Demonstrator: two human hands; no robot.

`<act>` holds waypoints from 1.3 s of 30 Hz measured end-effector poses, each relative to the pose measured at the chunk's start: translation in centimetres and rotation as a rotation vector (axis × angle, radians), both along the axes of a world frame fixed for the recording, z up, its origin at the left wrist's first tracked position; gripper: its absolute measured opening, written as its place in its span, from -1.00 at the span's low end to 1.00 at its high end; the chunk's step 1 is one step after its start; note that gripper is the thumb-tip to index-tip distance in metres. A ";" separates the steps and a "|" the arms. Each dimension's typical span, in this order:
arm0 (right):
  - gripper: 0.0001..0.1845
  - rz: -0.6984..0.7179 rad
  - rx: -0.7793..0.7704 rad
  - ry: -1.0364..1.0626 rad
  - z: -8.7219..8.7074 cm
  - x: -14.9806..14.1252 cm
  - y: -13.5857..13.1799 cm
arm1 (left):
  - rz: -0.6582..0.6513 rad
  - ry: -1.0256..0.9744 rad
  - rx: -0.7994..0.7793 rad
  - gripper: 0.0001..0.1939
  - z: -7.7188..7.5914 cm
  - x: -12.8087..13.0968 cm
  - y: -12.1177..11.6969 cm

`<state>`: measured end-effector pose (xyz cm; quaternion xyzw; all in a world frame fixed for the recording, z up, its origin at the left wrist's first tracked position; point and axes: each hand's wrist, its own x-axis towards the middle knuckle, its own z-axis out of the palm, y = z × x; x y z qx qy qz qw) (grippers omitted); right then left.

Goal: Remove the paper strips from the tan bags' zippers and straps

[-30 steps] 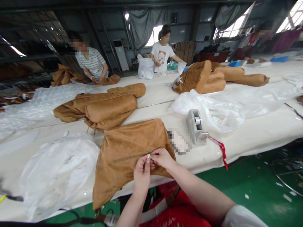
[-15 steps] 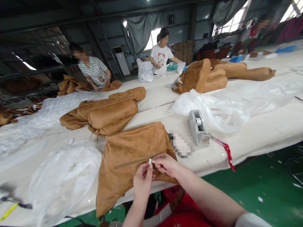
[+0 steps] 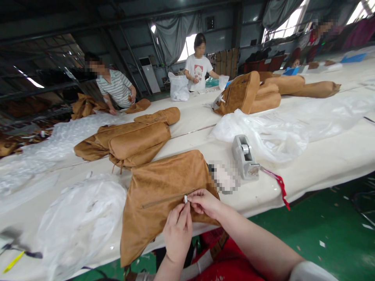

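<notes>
A tan leather bag (image 3: 165, 171) lies flat at the table's front edge, its lower part hanging over. A zipper (image 3: 164, 200) runs slantwise across it. Near the zipper's right end, a small white piece (image 3: 185, 199), maybe paper or tape, sits between my fingertips. My right hand (image 3: 205, 203) pinches it from the right with thumb and forefinger. From below, my left hand (image 3: 177, 230) closes on the same piece, its fingers bent together. Whatever lies under the white piece is hidden by my fingers.
A tape dispenser (image 3: 245, 156) with a red ribbon (image 3: 283, 191) stands right of the bag. Clear plastic bags (image 3: 82, 222) lie left, more plastic (image 3: 263, 136) behind the dispenser. Tan bags (image 3: 137, 140) rest farther back. Co-workers (image 3: 115, 86) stand across the table.
My left hand has turned, and its fingers have folded over toward the white piece. My right hand keeps its pinch almost in place. The co-worker at the left has shifted their hands.
</notes>
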<state>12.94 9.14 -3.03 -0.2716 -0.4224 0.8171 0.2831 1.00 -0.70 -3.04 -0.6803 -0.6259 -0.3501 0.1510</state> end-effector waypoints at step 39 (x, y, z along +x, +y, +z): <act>-0.72 -0.217 0.940 -1.188 0.6 0.0 1.1 | -0.230 0.211 -0.578 -0.93 5.2 -3.1 9.4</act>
